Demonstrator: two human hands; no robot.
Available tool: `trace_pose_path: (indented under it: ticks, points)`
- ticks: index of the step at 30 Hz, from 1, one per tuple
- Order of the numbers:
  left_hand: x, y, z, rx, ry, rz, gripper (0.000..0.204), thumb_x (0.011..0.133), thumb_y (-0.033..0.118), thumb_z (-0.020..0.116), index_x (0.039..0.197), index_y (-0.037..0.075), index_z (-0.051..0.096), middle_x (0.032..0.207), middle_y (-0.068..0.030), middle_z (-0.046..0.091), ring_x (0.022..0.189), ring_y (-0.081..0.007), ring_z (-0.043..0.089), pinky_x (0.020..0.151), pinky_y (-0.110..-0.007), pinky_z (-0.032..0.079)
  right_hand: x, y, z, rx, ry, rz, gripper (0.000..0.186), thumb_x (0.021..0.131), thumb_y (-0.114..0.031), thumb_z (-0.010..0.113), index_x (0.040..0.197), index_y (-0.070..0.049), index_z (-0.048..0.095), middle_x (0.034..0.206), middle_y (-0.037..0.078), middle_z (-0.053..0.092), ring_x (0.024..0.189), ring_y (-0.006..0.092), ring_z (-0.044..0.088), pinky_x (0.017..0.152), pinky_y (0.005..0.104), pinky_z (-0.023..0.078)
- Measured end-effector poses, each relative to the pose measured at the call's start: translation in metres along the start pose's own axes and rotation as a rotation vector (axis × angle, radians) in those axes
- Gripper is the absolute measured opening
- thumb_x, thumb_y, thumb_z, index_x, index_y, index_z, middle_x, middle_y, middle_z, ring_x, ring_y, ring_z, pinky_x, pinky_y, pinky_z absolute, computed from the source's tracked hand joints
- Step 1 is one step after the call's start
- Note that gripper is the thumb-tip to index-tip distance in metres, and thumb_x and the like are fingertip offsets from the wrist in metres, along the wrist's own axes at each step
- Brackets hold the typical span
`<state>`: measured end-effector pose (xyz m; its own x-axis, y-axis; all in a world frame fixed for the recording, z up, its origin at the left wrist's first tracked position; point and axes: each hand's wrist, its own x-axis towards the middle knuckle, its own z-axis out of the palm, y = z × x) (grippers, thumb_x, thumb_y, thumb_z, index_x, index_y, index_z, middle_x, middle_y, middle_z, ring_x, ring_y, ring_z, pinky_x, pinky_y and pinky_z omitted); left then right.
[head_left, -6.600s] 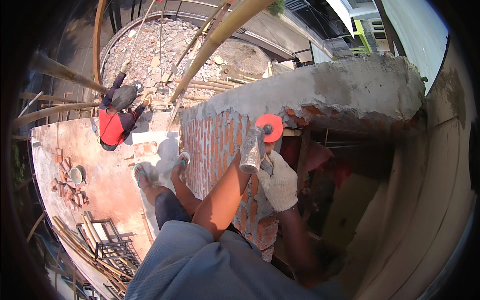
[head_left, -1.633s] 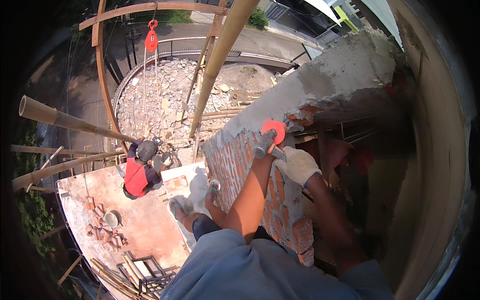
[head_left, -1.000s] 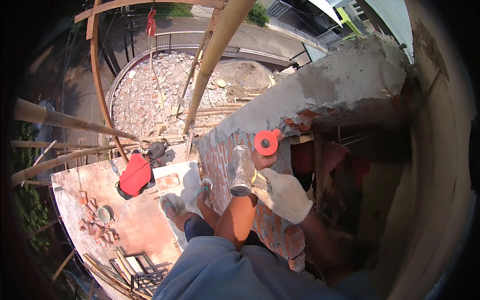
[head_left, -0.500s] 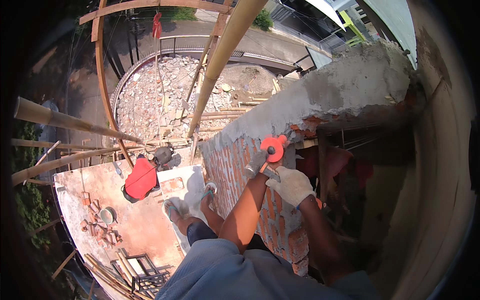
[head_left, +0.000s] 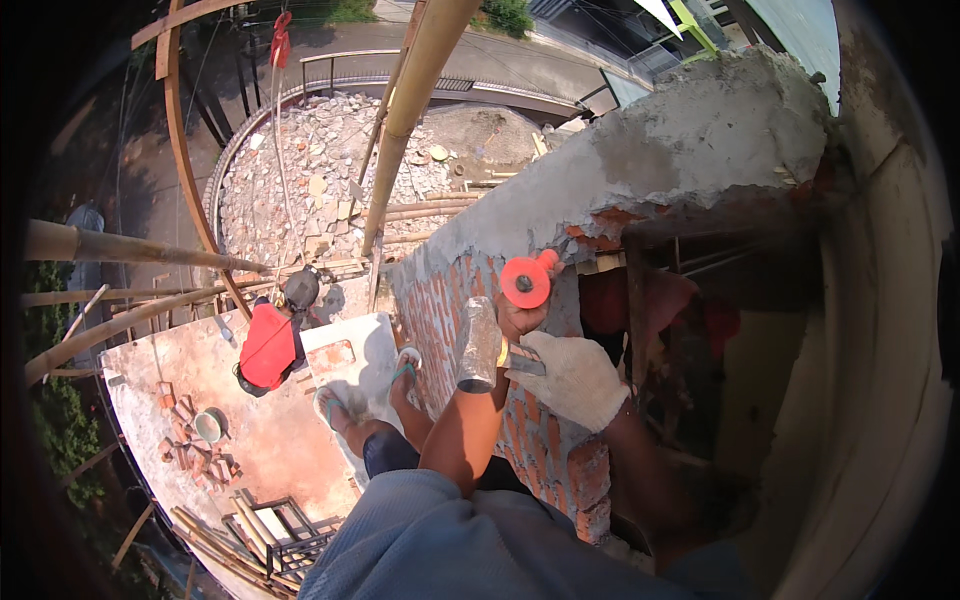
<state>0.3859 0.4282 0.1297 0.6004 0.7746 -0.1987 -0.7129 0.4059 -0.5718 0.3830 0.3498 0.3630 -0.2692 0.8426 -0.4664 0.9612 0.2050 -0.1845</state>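
My bare left hand (head_left: 520, 318) is closed around a chisel (head_left: 526, 283) that has a round red hand guard and a dark striking end facing up. It is held against or close to the wall; the tip is hidden. In my right hand (head_left: 578, 382), which wears a pale knitted glove, is a club hammer (head_left: 480, 345) with a worn grey metal head. The hammer head hangs above my left forearm, apart from the chisel. Beside both hands runs the brick wall (head_left: 535, 440), partly covered in grey mortar, beneath a rough concrete beam (head_left: 690, 150).
A person in a red shirt (head_left: 268, 350) crouches on the ledge to the left. Red clothing (head_left: 655, 300) shows through the dark opening on the right. Bamboo poles (head_left: 410, 110) rise ahead. Loose bricks (head_left: 190, 440) and a bucket (head_left: 209, 426) lie at lower left; rubble (head_left: 320, 170) spreads below.
The hammer has been drawn back from the chisel, up and to the left. The chisel stays in my left hand. The view has shifted slightly, and the crouching person's head has moved.
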Motion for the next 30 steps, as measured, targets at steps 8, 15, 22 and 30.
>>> trace_pose_path:
  ticks: [8,15,22,30]
  points:
    - [-0.021,-0.005,0.008,0.089,-0.042,-0.008,0.038,0.093,0.025,0.067,0.122,0.005,0.053,0.103,-0.0135,0.065,0.099,-0.0246,0.067,0.08,-0.031,0.06,-0.014,-0.014,0.015,0.064,-0.077,0.148,0.04,0.09,-0.04,0.064,0.103,-0.003,0.058,0.088,0.019,0.067,0.085,0.0375,0.066,0.073,0.0468,0.051]
    - [-0.067,0.01,-0.007,0.454,-0.117,-0.084,0.038,0.093,0.026,0.067,0.122,0.005,0.053,0.102,-0.0135,0.064,0.098,-0.024,0.067,0.081,-0.031,0.06,-0.063,-0.006,0.022,0.366,0.091,0.187,0.04,0.087,-0.035,0.069,0.106,-0.001,0.061,0.083,0.017,0.066,0.079,0.0341,0.066,0.07,0.0407,0.051]
    - [-0.15,0.033,-0.044,0.738,-0.097,-0.192,0.02,0.095,0.02,0.064,0.106,0.004,0.06,0.12,-0.0135,0.059,0.105,-0.0225,0.065,0.089,-0.034,0.056,-0.079,0.036,0.079,0.632,0.282,0.49,0.038,0.092,-0.032,0.062,0.109,0.002,0.062,0.079,0.015,0.064,0.076,0.0233,0.064,0.071,0.0357,0.049]
    - [-0.213,-0.013,-0.067,0.719,-0.044,-0.182,0.048,0.093,0.02,0.065,0.134,-0.002,0.054,0.149,-0.0138,0.04,0.131,-0.0237,0.047,0.108,-0.038,0.04,-0.058,0.026,0.152,0.898,0.14,0.377,0.031,0.096,-0.025,0.053,0.108,0.002,0.062,0.086,0.019,0.065,0.081,0.0347,0.065,0.075,0.041,0.05]
